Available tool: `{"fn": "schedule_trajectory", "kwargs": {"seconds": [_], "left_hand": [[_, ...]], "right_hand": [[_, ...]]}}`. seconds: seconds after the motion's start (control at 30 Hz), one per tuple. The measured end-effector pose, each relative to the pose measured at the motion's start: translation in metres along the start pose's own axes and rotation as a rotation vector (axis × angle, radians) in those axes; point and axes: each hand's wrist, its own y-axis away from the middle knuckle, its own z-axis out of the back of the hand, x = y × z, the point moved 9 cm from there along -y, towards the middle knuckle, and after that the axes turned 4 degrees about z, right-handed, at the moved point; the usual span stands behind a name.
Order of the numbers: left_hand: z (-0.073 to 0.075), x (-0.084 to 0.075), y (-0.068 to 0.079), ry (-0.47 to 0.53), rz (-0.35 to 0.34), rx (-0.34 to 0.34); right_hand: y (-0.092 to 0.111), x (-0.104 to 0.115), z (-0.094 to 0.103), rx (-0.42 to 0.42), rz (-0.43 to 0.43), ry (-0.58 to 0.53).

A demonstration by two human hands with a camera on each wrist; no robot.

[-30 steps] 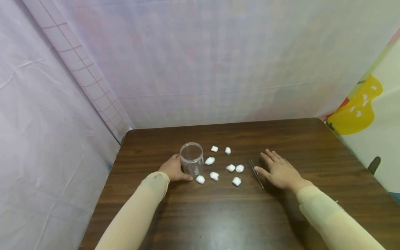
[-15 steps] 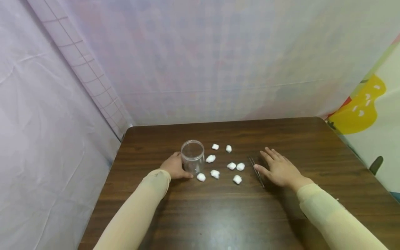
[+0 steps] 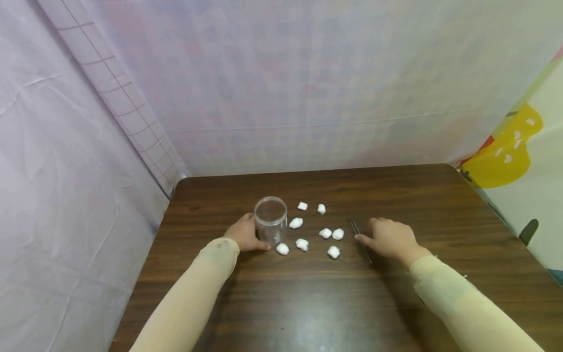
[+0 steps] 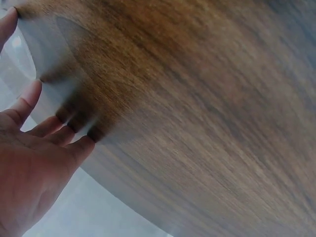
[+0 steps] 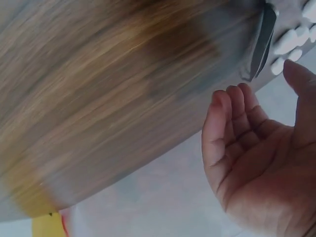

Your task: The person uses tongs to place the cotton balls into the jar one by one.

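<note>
The left hand (image 3: 244, 234) curls round the clear cylindrical jar (image 3: 270, 231) at left, while the right hand (image 3: 390, 237), loosely bent and holding nothing, could send the slim grey metal tweezers (image 5: 263, 42) beside it skidding over the brown wood-grain counter (image 3: 308, 298) by pinching off-centre.

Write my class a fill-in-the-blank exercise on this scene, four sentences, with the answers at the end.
1. Of the jar and the tweezers, the one nearer the left hand is the ____.
2. Counted in the head view, ____ separate white tufts lie on the table.
3. In the head view, the tweezers lie beside the right hand, to the ____ of the jar.
4. The colour of the table is dark ____.

Missing words: jar; eight; right; brown.
</note>
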Motion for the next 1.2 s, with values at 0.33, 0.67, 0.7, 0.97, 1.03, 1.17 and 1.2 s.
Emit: {"fn": "schedule_trajectory", "kwargs": {"seconds": [0.33,0.67,0.7,0.97,1.03,1.17,1.2], "left_hand": [[-0.001,0.003,0.001,0.008,0.019,0.008],[-0.001,0.001,0.000,0.010,0.022,0.008],[-0.001,0.001,0.000,0.012,0.023,0.009],[0.000,0.001,0.001,0.016,0.019,0.003],[0.000,0.000,0.002,0.017,0.020,0.004],[0.001,0.000,0.002,0.016,0.024,0.004],[0.001,0.000,0.002,0.014,0.025,0.005]], "right_hand": [[-0.011,0.012,-0.016,0.003,-0.074,-0.045],[-0.011,0.011,-0.015,-0.056,-0.115,-0.088],[-0.011,0.010,-0.014,-0.060,-0.116,-0.093],[-0.010,0.013,-0.002,-0.100,-0.074,-0.058],[-0.010,0.014,0.003,-0.109,-0.059,-0.041],[-0.010,0.016,0.012,-0.103,-0.033,-0.039],[-0.010,0.016,0.014,-0.099,-0.026,-0.042]]}}
